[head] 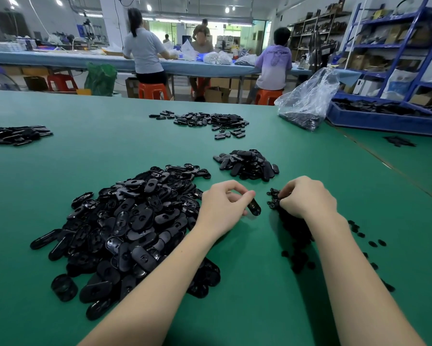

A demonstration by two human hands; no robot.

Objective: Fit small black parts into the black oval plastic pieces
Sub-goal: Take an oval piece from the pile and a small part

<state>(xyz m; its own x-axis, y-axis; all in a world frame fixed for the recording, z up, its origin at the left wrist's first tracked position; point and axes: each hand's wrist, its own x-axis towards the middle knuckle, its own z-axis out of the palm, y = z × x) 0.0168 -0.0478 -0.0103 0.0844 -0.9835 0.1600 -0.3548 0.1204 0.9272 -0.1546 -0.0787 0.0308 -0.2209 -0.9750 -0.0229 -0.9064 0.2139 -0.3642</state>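
Observation:
A big heap of black oval plastic pieces point(135, 226) lies on the green table point(110, 151) at my left. My left hand point(222, 206) pinches one black oval piece point(254, 207) between thumb and fingers, just above the table. My right hand point(307, 198) has its fingers curled into a pile of small black round parts point(294, 236), pinching at the parts point(273, 197) on the pile's far edge; my hand and forearm hide much of the pile. A smaller heap of oval pieces point(247, 164) sits just beyond both hands.
Further heaps of black pieces lie at the far centre point(210, 121) and far left point(15, 134). A clear plastic bag point(307, 101) and a blue tray point(384, 116) stand at the back right. Loose small parts point(377, 243) dot the table right of my right arm. People sit at a far bench.

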